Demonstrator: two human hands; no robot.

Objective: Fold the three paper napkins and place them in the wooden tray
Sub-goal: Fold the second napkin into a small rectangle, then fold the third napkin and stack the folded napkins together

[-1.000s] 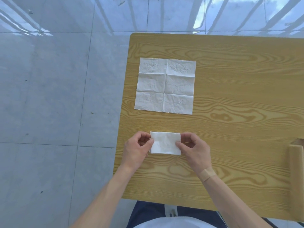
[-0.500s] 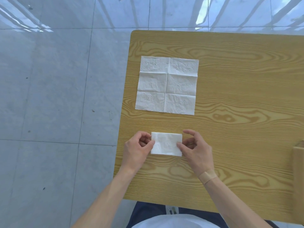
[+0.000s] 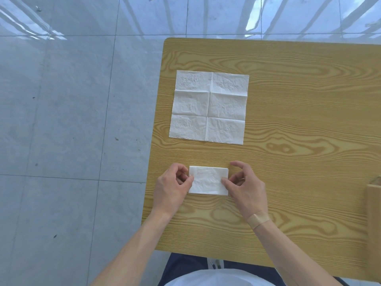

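White folded napkin (image 3: 208, 180) sits near the desk's (image 3: 299, 172) front-left corner, left hand (image 3: 172, 187) and right hand (image 3: 246, 185) each pinching a short end, probably to hold the crease, while the unfolded napkin (image 3: 209, 107) waits behind by the left edge.

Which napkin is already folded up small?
The folded napkin nearest the person, between the left hand and right hand. The other napkin farther back lies spread open, showing its crease lines.

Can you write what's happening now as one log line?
step: folding | left hand: on folded napkin | right hand: on it | open napkin: flat | tray: edge only
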